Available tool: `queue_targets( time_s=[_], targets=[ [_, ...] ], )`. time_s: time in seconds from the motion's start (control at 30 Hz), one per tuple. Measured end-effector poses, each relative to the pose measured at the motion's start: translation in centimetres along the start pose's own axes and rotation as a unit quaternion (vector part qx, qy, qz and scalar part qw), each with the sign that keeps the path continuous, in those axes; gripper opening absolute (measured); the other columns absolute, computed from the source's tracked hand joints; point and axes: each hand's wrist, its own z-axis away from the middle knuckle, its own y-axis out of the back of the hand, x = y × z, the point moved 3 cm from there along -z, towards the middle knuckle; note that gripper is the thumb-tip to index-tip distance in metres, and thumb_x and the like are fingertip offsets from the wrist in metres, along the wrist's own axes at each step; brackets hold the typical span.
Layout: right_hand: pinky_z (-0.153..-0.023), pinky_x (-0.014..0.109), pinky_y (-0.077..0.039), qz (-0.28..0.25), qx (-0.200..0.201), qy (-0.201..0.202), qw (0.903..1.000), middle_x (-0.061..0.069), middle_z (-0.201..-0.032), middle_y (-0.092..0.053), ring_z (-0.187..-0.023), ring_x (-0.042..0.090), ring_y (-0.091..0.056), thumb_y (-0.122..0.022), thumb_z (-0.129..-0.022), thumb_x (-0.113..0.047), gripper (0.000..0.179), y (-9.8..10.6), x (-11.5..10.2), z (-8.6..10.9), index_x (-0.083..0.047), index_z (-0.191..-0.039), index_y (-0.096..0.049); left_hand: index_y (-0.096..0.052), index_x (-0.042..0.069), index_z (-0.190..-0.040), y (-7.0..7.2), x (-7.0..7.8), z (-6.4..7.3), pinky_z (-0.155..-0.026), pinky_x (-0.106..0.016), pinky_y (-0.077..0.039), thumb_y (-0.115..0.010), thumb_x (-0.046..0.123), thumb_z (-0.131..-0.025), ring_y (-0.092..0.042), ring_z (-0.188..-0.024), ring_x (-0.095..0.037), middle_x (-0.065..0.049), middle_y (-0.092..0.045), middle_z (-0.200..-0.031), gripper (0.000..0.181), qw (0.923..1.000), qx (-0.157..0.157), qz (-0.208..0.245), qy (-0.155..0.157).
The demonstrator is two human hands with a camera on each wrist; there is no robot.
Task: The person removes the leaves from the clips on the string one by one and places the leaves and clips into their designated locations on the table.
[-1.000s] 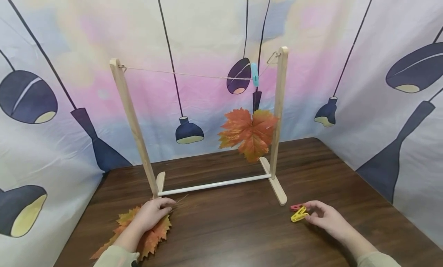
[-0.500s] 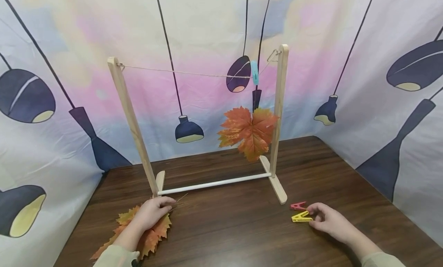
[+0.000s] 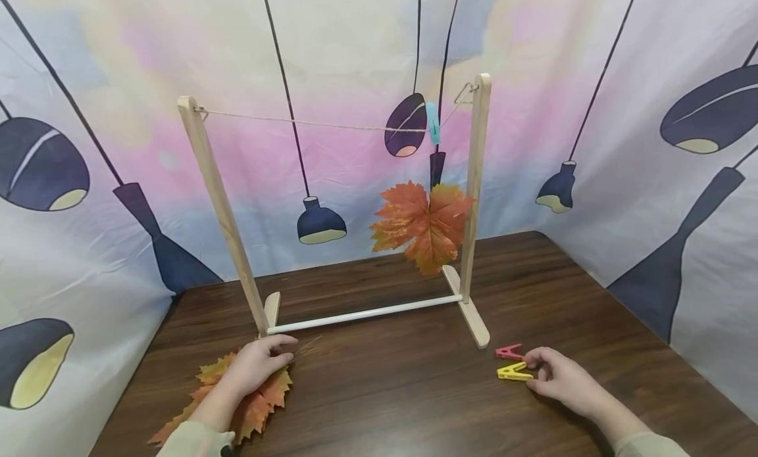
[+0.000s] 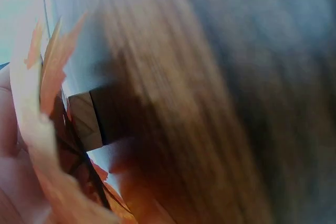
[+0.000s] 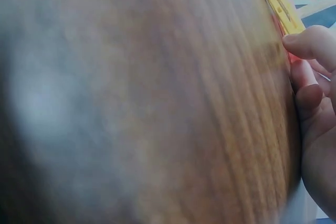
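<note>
My right hand (image 3: 562, 381) is at the table's right, thumb and forefinger at the handle ends of a yellow clothespin (image 3: 512, 371). Just behind it lies a red clothespin (image 3: 508, 352), close to the forefinger. In the right wrist view the thumb meets the yellow clothespin (image 5: 283, 9). My left hand (image 3: 257, 365) bends over orange artificial maple leaves (image 3: 260, 411) at the left, and thin stems stick out past its fingertips. The left wrist view has a raised leaf (image 4: 52, 166) against the palm; the fingertips are hidden there.
A wooden stand (image 3: 222, 214) with a white crossbar (image 3: 367, 313) stands mid-table. Along its top runs a string (image 3: 314, 122). A light-blue clothespin (image 3: 433, 123) on the string has another maple leaf (image 3: 423, 223) hanging below. Patterned cloth walls (image 3: 355, 43) enclose the back and sides.
The yellow clothespin has turned, its handles now toward my right hand, and sits slightly apart from the red one. My left hand stays over the leaves. The view has shifted a little.
</note>
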Motion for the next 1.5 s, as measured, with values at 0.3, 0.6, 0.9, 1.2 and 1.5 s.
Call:
queue_targets(
  time_s=[0.3,0.6,0.9,1.2,1.5],
  targets=[
    [-0.059,0.024,-0.045,-0.022,-0.002,-0.002,0.9998,0.009,-0.098,-0.054,-0.072,0.006,-0.051,-0.072,-0.080,-0.012,0.037,0.3,0.0,-0.3,0.002,-0.111,-0.054,-0.066,0.012,-0.116,0.7,0.4,0.2,-0.066,-0.035,-0.046,-0.066,0.015,-0.088,-0.059,-0.082,-0.017,0.002,-0.063,-0.088,0.029,0.9991,0.032,-0.017,-0.024],
    [-0.061,0.024,-0.046,-0.040,-0.022,-0.004,0.9989,0.010,-0.100,-0.054,-0.074,0.007,-0.052,-0.071,-0.082,-0.016,0.041,0.7,0.0,-0.1,0.005,-0.113,-0.053,-0.065,0.012,-0.118,1.8,0.6,-0.1,-0.063,-0.033,-0.044,-0.064,0.014,-0.089,-0.057,-0.077,-0.016,0.000,-0.060,-0.086,0.029,0.9975,0.062,0.014,-0.030],
    [-0.055,0.026,-0.045,-0.094,-0.028,-0.049,0.9940,0.013,-0.102,-0.056,-0.072,0.011,-0.053,-0.067,-0.086,-0.017,0.041,1.4,0.4,0.0,0.006,-0.117,-0.053,-0.062,0.010,-0.123,2.9,1.0,-0.4,-0.058,-0.031,-0.041,-0.062,0.019,-0.091,-0.051,-0.070,-0.016,-0.004,-0.060,-0.090,0.033,0.9963,0.077,0.033,-0.019],
    [-0.058,0.027,-0.046,-0.090,-0.033,-0.047,0.9943,0.015,-0.107,-0.058,-0.073,0.012,-0.054,-0.063,-0.089,-0.017,0.041,2.4,-0.1,-0.6,0.007,-0.120,-0.053,-0.062,0.011,-0.122,4.1,2.0,-0.6,-0.066,-0.035,-0.045,-0.062,0.022,-0.092,-0.057,-0.078,-0.017,-0.003,-0.061,-0.090,0.033,0.9946,0.093,0.022,-0.039],
    [-0.058,0.028,-0.046,-0.072,-0.017,-0.036,0.9966,0.019,-0.111,-0.059,-0.077,0.013,-0.055,-0.063,-0.090,-0.019,0.042,3.7,-1.1,-1.9,0.008,-0.121,-0.052,-0.059,0.012,-0.126,4.7,2.9,-0.8,-0.059,-0.033,-0.044,-0.061,0.024,-0.092,-0.054,-0.077,-0.019,-0.007,-0.060,-0.095,0.036,0.9945,0.084,0.056,-0.030]
  ],
)
